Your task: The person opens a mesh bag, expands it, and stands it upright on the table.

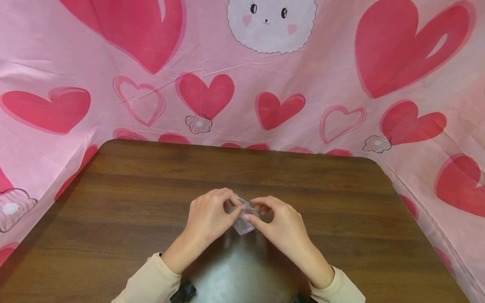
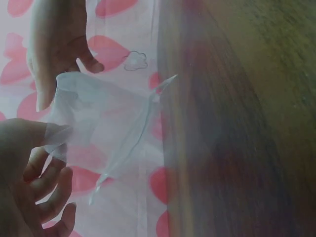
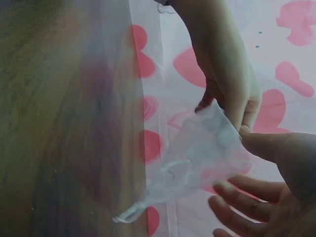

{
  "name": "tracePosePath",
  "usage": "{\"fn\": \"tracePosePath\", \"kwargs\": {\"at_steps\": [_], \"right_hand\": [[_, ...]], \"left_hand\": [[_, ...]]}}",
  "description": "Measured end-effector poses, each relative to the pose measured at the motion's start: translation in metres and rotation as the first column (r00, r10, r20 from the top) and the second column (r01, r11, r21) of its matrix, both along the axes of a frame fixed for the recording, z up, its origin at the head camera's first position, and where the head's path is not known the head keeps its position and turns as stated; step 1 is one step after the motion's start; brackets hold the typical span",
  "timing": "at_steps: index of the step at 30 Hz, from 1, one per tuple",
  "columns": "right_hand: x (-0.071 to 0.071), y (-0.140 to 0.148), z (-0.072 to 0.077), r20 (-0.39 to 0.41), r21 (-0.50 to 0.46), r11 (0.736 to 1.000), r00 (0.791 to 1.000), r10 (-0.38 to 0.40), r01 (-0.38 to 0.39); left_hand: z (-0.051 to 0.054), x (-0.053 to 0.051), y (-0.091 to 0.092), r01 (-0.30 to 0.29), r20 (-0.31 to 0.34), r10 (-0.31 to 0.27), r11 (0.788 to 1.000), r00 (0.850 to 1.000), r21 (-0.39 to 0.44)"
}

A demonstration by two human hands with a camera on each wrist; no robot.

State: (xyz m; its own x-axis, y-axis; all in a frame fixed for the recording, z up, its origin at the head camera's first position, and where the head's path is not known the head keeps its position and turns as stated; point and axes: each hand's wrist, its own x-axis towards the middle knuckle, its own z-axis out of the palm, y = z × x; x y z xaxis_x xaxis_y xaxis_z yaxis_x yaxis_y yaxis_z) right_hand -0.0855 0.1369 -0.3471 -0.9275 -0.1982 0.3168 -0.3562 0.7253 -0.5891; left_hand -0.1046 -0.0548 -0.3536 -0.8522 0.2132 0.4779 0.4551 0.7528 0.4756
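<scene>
Two sleeves (image 1: 149,281), left hand (image 1: 210,213) pinching one sheer bag (image 1: 243,227), right hand (image 1: 285,221) touching, its grip unclear

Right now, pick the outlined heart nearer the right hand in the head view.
The rightmost outlined heart, beyond the right hand; its twin is further left.

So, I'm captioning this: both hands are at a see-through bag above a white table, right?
Not white: the head view shows a brown, wood-grained table. The left hand and right hand are indeed at a see-through bag above it.
</scene>
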Motion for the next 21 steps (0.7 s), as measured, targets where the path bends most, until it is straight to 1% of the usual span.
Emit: {"fn": "tracePosePath", "kwargs": {"at_steps": [4, 7, 11, 15, 21], "right_hand": [[0.0016, -0.0026, -0.0017, 0.052, 0.043, 0.999, 0.999, -0.015, 0.013], [0.0010, -0.0024, -0.0025, 0.062, 0.057, 0.998, 0.997, -0.037, 0.033], [-0.0009, -0.0004, -0.0022, 0.031, 0.066, 0.996, 0.998, -0.063, 0.061], [-0.0021, 0.0015, -0.0007, -0.010, 0.054, 0.995, 0.997, -0.079, 0.080], [-0.0029, 0.0031, -0.0004, -0.035, 0.033, 0.995, 0.995, -0.090, 0.091]], "left_hand": [[-0.0005, -0.0006, -0.0007, -0.024, -0.006, 0.024, 0.999, 1.000, 0.023], [-0.0006, -0.0014, -0.0014, -0.043, -0.013, 0.043, 0.998, 0.999, 0.036], [-0.0007, -0.0020, -0.0021, -0.055, -0.014, 0.056, 0.998, 0.998, 0.040], [-0.0015, -0.0019, -0.0026, -0.054, -0.008, 0.054, 0.998, 0.998, 0.035], [-0.0039, -0.0016, -0.0030, -0.047, 0.001, 0.047, 0.999, 0.999, 0.012]]}}
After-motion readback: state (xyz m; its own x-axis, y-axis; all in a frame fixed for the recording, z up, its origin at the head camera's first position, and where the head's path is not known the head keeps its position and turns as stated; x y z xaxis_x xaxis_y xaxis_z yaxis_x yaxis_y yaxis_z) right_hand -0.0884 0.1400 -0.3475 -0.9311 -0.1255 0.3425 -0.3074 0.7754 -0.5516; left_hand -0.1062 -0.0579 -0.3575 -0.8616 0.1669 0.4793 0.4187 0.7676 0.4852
